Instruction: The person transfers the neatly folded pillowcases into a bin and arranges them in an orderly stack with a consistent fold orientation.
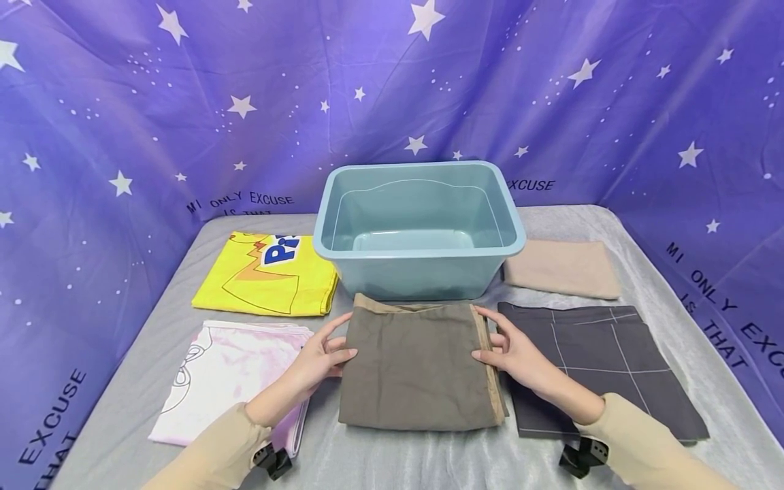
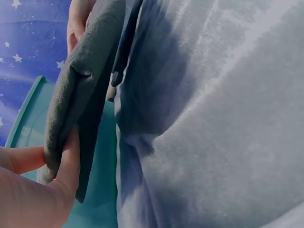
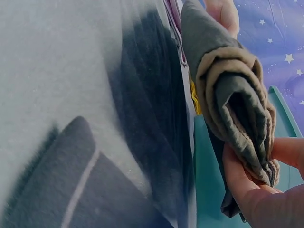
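A folded grey-brown cloth [image 1: 416, 371] with tan edging is held up between both hands, in front of a blue-green plastic bin [image 1: 422, 279]. At its left edge my left hand [image 1: 320, 355] pinches the layers, thumb on the near face and fingers behind. My right hand [image 1: 516, 352] grips the opposite edge the same way. From the right wrist, the cloth's end [image 3: 242, 114] shows several rolled layers with tan borders. In the left wrist view its other end [image 2: 71, 104] is a smooth thick fold, raised over the grey cover with a shadow beneath.
Folded cloths lie around the bin on the grey plush cover [image 1: 429, 463]: a yellow one [image 1: 306, 292] and a pink-white one [image 1: 226, 374] at left, a beige one [image 1: 563, 269] and a dark checked one [image 1: 600, 361] at right. A purple starry curtain [image 1: 392, 82] hangs behind.
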Demonstrator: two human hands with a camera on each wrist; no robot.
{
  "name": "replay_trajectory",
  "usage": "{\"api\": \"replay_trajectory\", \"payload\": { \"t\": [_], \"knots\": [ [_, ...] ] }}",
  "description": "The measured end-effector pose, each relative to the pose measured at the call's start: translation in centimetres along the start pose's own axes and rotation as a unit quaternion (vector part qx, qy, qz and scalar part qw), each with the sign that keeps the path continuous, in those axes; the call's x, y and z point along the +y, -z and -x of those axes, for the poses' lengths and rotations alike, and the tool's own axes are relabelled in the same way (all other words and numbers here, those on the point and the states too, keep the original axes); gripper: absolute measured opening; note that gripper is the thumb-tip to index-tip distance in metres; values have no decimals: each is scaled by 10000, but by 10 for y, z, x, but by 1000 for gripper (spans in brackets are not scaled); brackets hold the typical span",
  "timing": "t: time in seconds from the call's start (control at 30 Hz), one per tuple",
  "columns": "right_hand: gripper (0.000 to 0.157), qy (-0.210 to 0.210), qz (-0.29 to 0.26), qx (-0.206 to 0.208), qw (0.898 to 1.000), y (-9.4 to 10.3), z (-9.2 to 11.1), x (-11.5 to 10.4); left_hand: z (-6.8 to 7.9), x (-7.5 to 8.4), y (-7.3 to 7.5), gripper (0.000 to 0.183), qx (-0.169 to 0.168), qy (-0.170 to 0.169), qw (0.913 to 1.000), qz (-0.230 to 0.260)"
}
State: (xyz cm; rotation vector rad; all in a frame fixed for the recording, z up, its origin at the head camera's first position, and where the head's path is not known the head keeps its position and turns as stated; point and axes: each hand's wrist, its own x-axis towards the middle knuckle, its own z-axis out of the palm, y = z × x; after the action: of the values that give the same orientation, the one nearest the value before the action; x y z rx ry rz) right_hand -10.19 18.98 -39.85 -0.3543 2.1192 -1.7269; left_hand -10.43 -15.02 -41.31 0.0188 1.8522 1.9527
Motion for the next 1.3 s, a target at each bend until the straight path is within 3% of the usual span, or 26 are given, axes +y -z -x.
{"api": "replay_trajectory", "payload": {
  "t": [0.53, 0.87, 1.3],
  "knots": [
    [75, 306, -150, 52, 9994, 4, 5, -15, 9, 17, -6, 70, -65, -146, 9998, 126],
    [78, 175, -120, 122, 9997, 6, 7, -25, 14, 27, -6, 70, -30, -229, 9996, 154],
    [75, 374, -169, 123, 9991, 9, 10, -37, 19, 37, -8, 69, 181, -260, 9995, 87]
  ]
}}
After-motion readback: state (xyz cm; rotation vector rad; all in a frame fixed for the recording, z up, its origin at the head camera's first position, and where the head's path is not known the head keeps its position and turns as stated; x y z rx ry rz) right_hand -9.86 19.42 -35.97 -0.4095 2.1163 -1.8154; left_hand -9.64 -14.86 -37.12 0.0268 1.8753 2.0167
